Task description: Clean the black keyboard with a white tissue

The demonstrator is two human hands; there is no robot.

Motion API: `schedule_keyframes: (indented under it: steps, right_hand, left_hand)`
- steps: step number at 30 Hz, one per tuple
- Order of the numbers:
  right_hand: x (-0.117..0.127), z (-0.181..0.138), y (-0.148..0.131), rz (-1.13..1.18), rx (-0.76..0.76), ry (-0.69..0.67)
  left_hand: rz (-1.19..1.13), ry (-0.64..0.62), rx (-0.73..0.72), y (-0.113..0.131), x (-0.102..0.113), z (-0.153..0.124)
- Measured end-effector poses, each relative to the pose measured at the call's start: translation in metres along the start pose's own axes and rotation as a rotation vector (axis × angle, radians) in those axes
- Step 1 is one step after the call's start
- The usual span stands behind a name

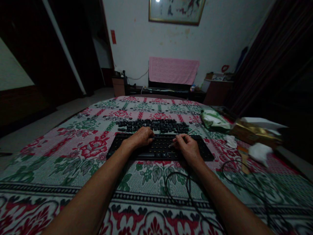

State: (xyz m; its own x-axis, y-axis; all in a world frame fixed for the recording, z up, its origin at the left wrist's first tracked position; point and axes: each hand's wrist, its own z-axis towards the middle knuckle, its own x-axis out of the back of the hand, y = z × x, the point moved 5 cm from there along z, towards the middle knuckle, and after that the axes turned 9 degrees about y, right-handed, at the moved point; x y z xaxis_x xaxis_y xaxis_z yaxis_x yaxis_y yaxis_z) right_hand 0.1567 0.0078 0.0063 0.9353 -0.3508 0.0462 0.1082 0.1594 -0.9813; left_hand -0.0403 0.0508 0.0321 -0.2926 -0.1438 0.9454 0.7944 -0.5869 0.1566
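The room is dim. Behind the pink cloth (173, 70) is a pale, stained wall (132, 45); above it, a gold-framed picture (177, 11). A low dark stand (168, 93) sits below it, cabinets (119, 86) flank it, a dark curtain (269, 49) hangs far right of it, and grey floor (90, 100) shows left of it.

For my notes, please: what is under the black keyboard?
The patterned tablecloth shows around the keyboard and seems to run beneath it; the covered part cannot be seen.
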Motion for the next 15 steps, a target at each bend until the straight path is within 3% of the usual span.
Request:
schedule_keyframes:
  steps: [7,15]
  right_hand:
    - [-0.001,0.000,0.000,0.017,-0.019,0.003]
    - [0.000,0.000,-0.001,-0.007,-0.006,0.003]
  left_hand:
    - [-0.095,0.039,0.105,-0.007,0.000,-0.003]
    - [-0.157,0.182,0.244,-0.015,0.003,0.007]
